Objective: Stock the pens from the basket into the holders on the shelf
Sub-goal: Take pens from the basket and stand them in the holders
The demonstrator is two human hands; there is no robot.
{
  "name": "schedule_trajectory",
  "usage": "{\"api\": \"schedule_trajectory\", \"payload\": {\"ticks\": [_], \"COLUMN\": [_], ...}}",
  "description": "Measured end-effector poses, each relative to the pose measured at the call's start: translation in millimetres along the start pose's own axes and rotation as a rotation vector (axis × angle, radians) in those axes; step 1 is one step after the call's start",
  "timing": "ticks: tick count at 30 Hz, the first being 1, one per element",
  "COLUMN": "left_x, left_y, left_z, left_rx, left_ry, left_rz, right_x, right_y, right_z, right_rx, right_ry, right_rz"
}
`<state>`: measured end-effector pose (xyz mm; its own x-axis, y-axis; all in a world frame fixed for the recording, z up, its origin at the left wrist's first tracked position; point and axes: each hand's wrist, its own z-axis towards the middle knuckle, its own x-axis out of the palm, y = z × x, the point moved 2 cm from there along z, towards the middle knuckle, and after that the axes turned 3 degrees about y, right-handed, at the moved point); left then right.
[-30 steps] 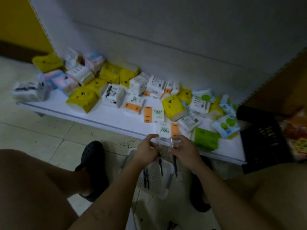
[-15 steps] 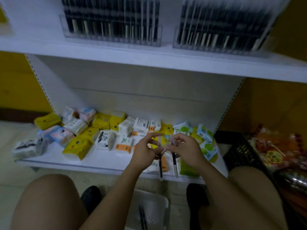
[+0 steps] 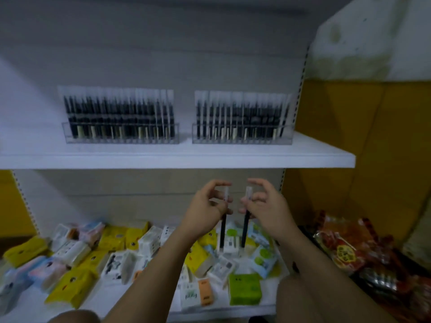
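L hand pinches L pen; R hand pinches R pen; below shelf edge

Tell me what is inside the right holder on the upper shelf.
The right holder is packed with upright dark pens, side by side. Blur hides any free slot, and the front pens cover whatever stands behind them.

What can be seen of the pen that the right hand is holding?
The pen is slim, with a dark barrel and a pale, see-through cap at the top; it looks like plastic. It stands nearly upright in the air, below the upper shelf. The right hand pinches it just under the cap; nothing else touches it.
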<state>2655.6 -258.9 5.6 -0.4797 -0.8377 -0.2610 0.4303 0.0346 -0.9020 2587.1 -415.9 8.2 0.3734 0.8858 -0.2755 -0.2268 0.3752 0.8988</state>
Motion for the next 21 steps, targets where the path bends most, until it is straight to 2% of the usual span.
{"api": "schedule_trajectory", "payload": {"ticks": [8,12,16,21], "left_x": [31,42,48,53], "left_y": [-81,-103,-120,-145], "left_z": [48,66,87,115], "left_rx": [0.142,0.18,0.222,0.276], "left_ry": [0.054,0.074,0.051,0.059], "left_rz": [0.038,0.069,0.104,0.111], "right_x": [-64,-88,-110,-134], "right_y": [51,63,74,91], "right_z": [20,25,38,63], "right_rx": [-0.127,-0.159,-0.191,-0.223], "right_ry": [-0.054,-0.106,-0.192,-0.313], "right_rz": [-0.057,-0.025,-0.097,0.041]}}
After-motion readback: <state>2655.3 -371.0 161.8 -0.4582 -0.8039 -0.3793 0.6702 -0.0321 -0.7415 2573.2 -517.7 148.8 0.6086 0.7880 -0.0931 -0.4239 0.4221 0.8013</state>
